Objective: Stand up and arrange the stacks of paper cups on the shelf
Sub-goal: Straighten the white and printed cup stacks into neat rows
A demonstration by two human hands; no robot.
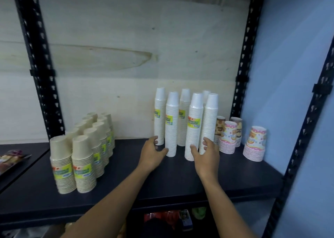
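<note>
White cup stacks [194, 125]: six, all upright, mouths down, two rows of three. They sit centre-right on the shelf [180, 176], with the back row close to the plywood back panel [126, 39]. Yellow-green labels show on four of them.

Left grip [153, 152]: at the foot of the front-left white stack. Thumb is raised in front of the back-left stack and the forefinger tip touches the front-left base. Fingers are loosely curved in a C and close round nothing.

Right grip [207, 154]: at the feet of the other two front stacks. Thumb lies against the middle one and the fingers bend against the right one. It is spread loose, with no stack enclosed. Both forearms are bare and reach in from the bottom edge.

Beige cup stacks [83, 163]: left part of the same shelf, upright, two rows running front to back. They are shorter than the white ones, carry yellow-green labels, and stand well apart from the white group.

Patterned cup stacks [227, 138]: short, just right of the white group, a pink one in front and two brown-printed ones behind. Lone pink stack [254, 143]: apart from them, toward the right end by the blue wall [289, 57].

Black slotted uprights [36, 57] frame the bay. Packet [10, 160] lies on the neighbouring shelf at left, too blurred to read. Red and green items [168, 216] show on the level below, too blurred to identify.
</note>
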